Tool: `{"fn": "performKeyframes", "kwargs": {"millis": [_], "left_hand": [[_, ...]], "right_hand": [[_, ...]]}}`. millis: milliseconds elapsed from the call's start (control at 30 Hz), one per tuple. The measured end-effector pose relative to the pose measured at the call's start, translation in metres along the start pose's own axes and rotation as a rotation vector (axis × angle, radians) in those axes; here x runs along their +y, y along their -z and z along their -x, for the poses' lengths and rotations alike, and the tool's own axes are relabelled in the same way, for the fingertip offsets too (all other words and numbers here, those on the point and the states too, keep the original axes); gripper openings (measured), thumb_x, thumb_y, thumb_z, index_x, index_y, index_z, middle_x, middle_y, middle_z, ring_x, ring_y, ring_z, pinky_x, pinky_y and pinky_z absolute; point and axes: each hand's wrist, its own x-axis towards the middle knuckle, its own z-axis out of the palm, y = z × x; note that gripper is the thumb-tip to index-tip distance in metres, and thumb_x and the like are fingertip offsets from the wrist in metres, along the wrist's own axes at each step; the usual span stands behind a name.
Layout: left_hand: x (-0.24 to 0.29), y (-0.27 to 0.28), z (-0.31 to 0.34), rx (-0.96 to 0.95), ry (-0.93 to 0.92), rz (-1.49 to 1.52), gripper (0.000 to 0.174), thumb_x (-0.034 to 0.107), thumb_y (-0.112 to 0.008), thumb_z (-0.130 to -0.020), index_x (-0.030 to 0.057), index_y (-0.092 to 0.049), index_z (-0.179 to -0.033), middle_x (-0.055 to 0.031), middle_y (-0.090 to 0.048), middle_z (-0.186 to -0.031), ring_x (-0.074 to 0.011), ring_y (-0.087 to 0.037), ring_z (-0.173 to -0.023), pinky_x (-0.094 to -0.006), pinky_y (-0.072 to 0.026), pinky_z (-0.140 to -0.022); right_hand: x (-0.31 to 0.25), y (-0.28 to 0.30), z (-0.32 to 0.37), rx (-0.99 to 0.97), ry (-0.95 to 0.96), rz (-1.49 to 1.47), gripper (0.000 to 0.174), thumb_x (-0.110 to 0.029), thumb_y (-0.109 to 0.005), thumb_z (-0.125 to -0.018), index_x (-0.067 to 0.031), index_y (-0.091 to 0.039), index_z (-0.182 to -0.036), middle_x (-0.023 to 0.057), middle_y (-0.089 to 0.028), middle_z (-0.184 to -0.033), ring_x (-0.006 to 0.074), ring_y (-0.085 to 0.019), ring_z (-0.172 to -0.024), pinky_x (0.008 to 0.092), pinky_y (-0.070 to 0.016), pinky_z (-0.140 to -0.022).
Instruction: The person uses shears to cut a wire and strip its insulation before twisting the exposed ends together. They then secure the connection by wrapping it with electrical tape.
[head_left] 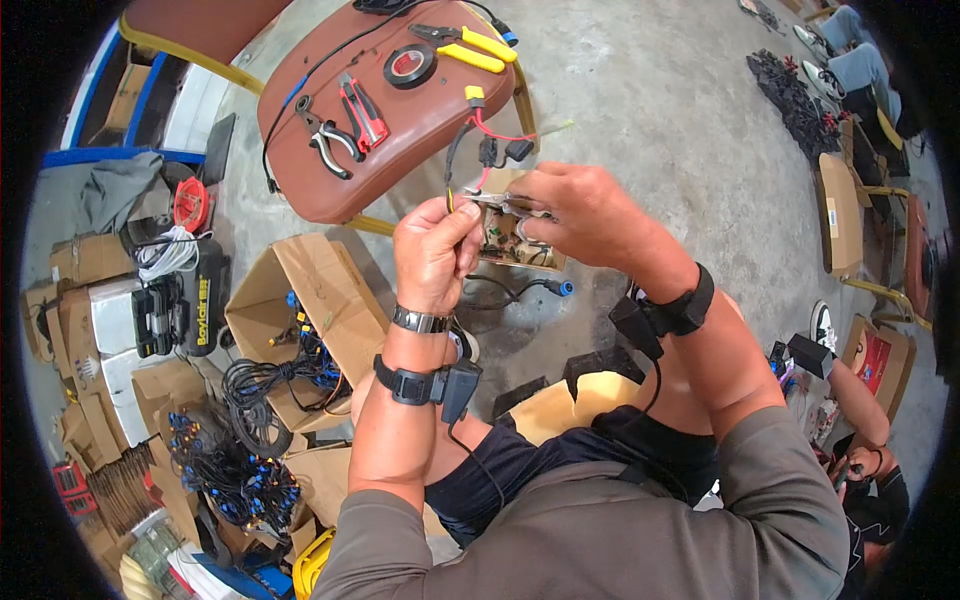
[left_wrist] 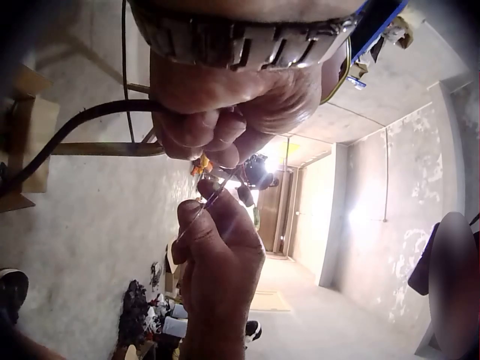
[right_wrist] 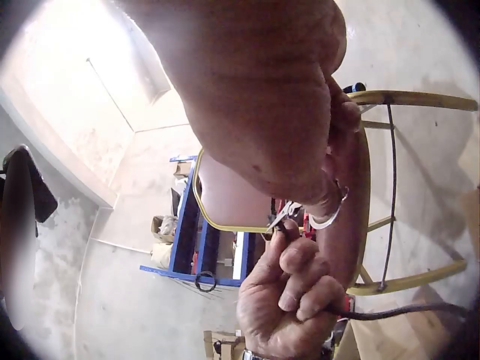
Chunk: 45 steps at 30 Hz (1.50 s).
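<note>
Upper centre, head view: left hand [head_left: 432, 255] pinched a dark cable [right_wrist: 405, 310], fingers curled tight. Right hand [head_left: 585, 212] gripped small scissors [head_left: 488, 198], blades at the left fingertips. Red utility knife [head_left: 362, 115] lay on brown chair seat [head_left: 325, 195], upper left.

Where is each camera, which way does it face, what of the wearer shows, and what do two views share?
Head: worn there, facing forward and down at left hand and right hand; arms and shirt show.
Left wrist: worn there, facing past the left hand to the other and a pale wall; both hands show.
Right wrist: worn there, facing past the right hand to the other and a blue rack; both hands show.
Head and left wrist share the metal watch.
</note>
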Motion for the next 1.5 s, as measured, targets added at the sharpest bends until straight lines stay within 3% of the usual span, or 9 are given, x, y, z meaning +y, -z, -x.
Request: {"fn": "performKeyframes", "kwargs": {"millis": [367,1067,1500], "left_hand": [[-0.009,-0.003,-0.003,0.061,-0.071,-0.043,0.008,0.006,-0.067,-0.088,0.0008,-0.065,-0.093,-0.0042,-0.061,-0.067,-0.009,-0.049,-0.045,-0.0219,-0.0358,-0.039],[-0.01,-0.007,-0.002,0.12,-0.112,-0.054,0.007,0.006,-0.069,-0.086,0.0016,-0.066,-0.091,-0.0009,-0.059,-0.065,-0.0058,-0.046,-0.046,-0.0192,-0.033,-0.041],[-0.014,-0.02,0.003,0.264,-0.195,-0.175,0.009,0.005,-0.071,-0.084,-0.0008,-0.068,-0.09,-0.0016,-0.062,-0.067,-0.0049,-0.047,-0.047,-0.0189,-0.0325,-0.041]], "right_hand": [[-0.006,0.004,0.0,0.022,0.002,0.107,0.028,-0.019,-0.071,-0.07,-0.0076,-0.063,-0.095,0.0118,-0.06,-0.083,0.0342,-0.062,-0.081,0.0447,-0.052,-0.071],[-0.002,0.004,-0.001,-0.052,-0.023,0.173,0.018,-0.013,-0.068,-0.074,-0.0063,-0.063,-0.09,0.013,-0.062,-0.082,0.0345,-0.065,-0.081,0.0443,-0.0531,-0.071],[-0.013,0.006,0.002,-0.064,-0.038,0.202,0.024,-0.019,-0.069,-0.072,-0.0056,-0.062,-0.091,0.0135,-0.062,-0.083,0.0353,-0.065,-0.08,0.0456,-0.0529,-0.07]]}}
